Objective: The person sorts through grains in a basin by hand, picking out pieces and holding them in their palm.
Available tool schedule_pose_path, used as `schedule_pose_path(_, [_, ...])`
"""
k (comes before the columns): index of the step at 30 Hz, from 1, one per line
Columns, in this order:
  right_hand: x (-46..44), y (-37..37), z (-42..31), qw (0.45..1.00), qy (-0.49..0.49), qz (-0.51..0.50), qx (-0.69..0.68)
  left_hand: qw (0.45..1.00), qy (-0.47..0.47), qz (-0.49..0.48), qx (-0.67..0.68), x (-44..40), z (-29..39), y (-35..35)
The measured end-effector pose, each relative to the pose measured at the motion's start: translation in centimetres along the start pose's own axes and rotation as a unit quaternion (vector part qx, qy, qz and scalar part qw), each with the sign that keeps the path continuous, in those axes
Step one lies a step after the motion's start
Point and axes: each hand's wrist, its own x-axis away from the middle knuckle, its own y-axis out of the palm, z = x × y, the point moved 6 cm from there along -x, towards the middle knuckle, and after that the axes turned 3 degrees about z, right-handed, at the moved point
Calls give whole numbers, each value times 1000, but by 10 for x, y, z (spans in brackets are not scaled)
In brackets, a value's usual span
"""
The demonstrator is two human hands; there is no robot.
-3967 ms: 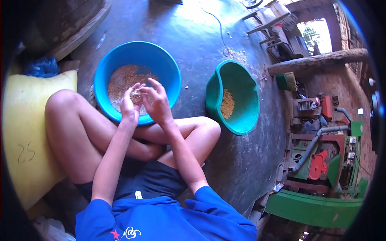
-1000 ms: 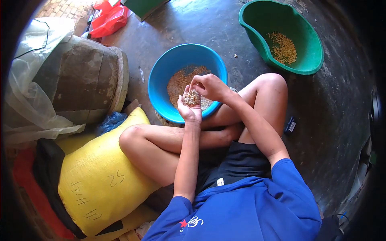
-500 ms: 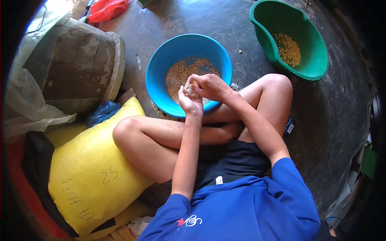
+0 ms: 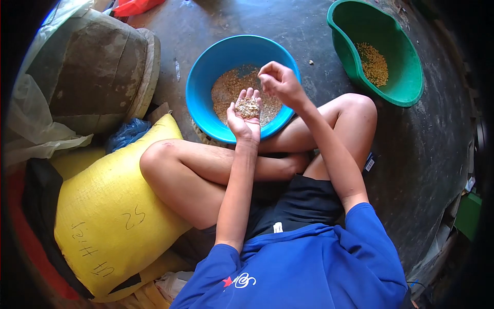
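Note:
My left hand (image 4: 245,126) is turned palm up over the near part of a blue basin (image 4: 199,69), cupping a small heap of pale, chaffy grain (image 4: 247,107). Just right of it and raised, my right hand (image 4: 283,85) has its fingers curled with thumb and fingertips together. Whatever may be pinched there is too small to make out. Brownish, broken-looking grain (image 4: 225,92) covers the bottom of the basin, which rests on the floor in front of my crossed legs.
A green tub (image 4: 393,38) with yellow kernels (image 4: 374,66) stands at the far right. On the left are a full yellow sack (image 4: 110,206), a crumpled blue plastic bag (image 4: 127,135) and a large grey-brown container (image 4: 98,72). A red bag (image 4: 136,6) lies at the back.
My right hand has lifted off the left palm and moved up and right. The heap in my left hand is now uncovered, with the fingers more extended. The view has shifted slightly.

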Motion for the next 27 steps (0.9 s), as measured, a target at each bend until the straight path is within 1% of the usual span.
schedule_pose_path(2, [-3, -6, 0, 985, 47, -32, -164, 1000, -5, -14, 12, 2, 0, 5])
schedule_pose_path(3, [-1, -7, 2, 984, 53, -19, -171, 1000, -8, -18, 14, 4, 0, 8])
schedule_pose_path(6, [6, 4, 7, 940, 104, -55, -321, 1000, -5, -18, 9, 4, 0, 10])
schedule_pose_path(7, [8, 9, 7, 924, 127, -49, -357, 1000, 0, -16, 2, 4, 0, 10])
schedule_pose_path(10, [13, 21, 16, 942, 159, -124, -269, 1000, 13, -16, -7, 2, 2, 7])
schedule_pose_path(11, [12, 20, 19, 964, 179, -124, -151, 1000, 16, -18, -7, 1, 2, 5])
schedule_pose_path(12, [12, 23, 12, 995, 64, -80, 15, 999, 38, -3, -12, 0, 4, 2])
schedule_pose_path(13, [13, 24, 10, 984, 25, -85, 152, 998, 60, 13, -17, 0, 6, 0])
schedule_pose_path(14, [14, 27, 9, 954, -14, -89, 286, 996, 82, 29, -22, 0, 9, -3])
schedule_pose_path(15, [18, 28, 10, 957, -15, -83, 277, 993, 104, 48, -21, -2, 13, -6])
schedule_pose_path(18, [26, 37, -4, 936, -41, -123, 328, 988, 133, 81, -3, 1, 20, -9])
schedule_pose_path(22, [25, 43, 4, 924, -148, -131, 327, 989, 138, 56, -19, 4, 20, -2])
schedule_pose_path(27, [24, 42, 16, 908, -159, -133, 363, 992, 108, 62, -17, 6, 17, 0])
